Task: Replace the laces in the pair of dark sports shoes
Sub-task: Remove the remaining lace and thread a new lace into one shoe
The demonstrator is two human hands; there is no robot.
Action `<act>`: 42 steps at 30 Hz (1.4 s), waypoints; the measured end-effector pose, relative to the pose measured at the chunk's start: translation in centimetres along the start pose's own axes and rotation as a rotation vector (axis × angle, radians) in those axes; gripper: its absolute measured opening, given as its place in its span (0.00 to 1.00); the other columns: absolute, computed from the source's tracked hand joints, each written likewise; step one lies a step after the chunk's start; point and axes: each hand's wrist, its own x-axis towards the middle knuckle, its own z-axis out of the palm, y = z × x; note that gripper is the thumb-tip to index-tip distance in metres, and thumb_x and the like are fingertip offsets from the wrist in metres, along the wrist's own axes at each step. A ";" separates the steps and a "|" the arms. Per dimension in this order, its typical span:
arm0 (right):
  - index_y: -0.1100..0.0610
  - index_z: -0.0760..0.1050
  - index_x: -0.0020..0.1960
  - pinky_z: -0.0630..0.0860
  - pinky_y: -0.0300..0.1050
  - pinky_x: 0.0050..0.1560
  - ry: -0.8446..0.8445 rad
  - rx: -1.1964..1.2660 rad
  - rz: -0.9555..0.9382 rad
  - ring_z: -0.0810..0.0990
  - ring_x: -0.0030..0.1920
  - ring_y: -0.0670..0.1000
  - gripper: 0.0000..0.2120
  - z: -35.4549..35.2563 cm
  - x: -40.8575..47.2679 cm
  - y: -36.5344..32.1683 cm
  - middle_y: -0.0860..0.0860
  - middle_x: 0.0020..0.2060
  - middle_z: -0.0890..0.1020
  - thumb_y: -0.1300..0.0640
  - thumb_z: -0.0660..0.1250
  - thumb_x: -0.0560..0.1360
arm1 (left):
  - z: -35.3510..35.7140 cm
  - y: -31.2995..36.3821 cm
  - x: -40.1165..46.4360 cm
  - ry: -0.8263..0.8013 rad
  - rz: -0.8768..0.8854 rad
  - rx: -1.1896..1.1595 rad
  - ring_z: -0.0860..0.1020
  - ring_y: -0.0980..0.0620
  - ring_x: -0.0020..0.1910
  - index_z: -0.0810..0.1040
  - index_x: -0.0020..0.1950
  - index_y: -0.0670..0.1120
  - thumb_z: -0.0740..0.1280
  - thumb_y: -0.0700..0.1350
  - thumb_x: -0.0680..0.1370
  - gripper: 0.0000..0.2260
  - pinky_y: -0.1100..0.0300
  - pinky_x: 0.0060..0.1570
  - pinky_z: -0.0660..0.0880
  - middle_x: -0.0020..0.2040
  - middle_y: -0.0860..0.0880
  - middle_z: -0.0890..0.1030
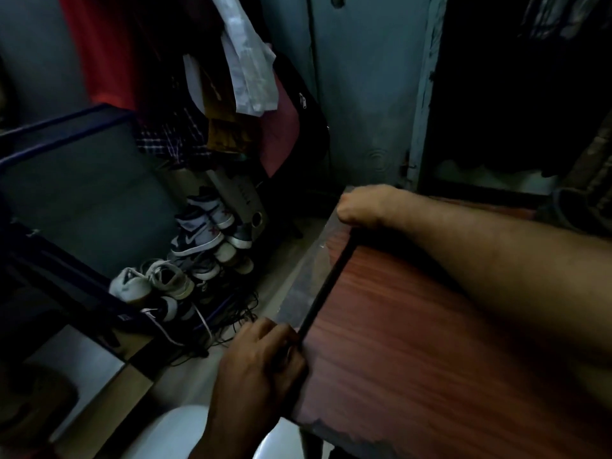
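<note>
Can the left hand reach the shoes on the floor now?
Probably not yet: the left hand grips the near edge of the wooden board. The floor toward the shoes looks open, so it must first let go.

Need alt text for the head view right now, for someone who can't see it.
Both hands grip the left edge of a reddish wood-grain tabletop: left hand near, right hand at the far corner. Sneakers are piled on the floor to the left, under hanging clothes.
</note>
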 end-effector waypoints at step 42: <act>0.52 0.73 0.71 0.54 0.24 0.65 0.481 0.952 0.610 0.69 0.70 0.45 0.19 9.6 -30.2 -10.1 0.45 0.68 0.74 0.51 0.66 0.80 | 9.0 19.4 8.5 -0.386 0.252 -0.245 0.66 0.53 0.76 0.78 0.69 0.53 0.53 0.70 0.78 0.30 0.66 0.72 0.55 0.74 0.52 0.74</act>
